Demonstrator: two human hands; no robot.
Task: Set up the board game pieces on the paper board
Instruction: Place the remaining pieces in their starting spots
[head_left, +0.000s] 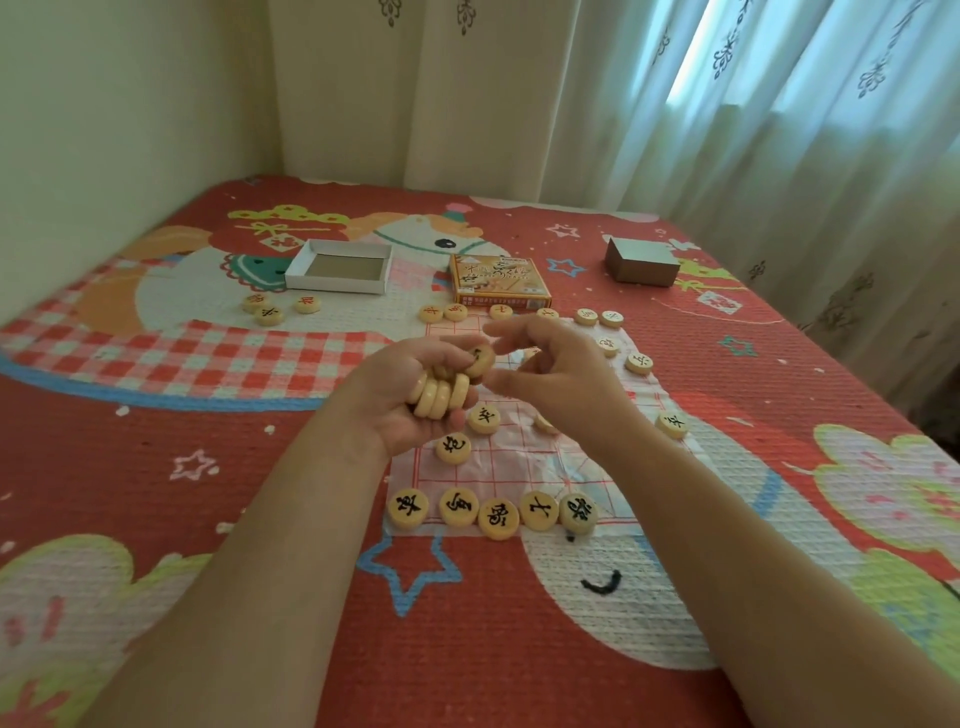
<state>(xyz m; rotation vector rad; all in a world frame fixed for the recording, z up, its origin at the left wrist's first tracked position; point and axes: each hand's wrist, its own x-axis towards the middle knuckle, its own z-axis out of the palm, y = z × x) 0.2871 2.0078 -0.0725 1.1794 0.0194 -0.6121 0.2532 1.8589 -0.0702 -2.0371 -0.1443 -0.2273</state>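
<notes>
Left: three loose pieces by an open white tray; left hand curled round a stack of pieces, one tipped up at its fingertips. Centre: paper board, creased, row of five pieces on its near edge; right hand above it, fingers slack and apart, nothing visibly held, just beside the stack. Risk, as judged: drawing one piece may spill the stack onto the thin paper and knock set pieces askew
</notes>
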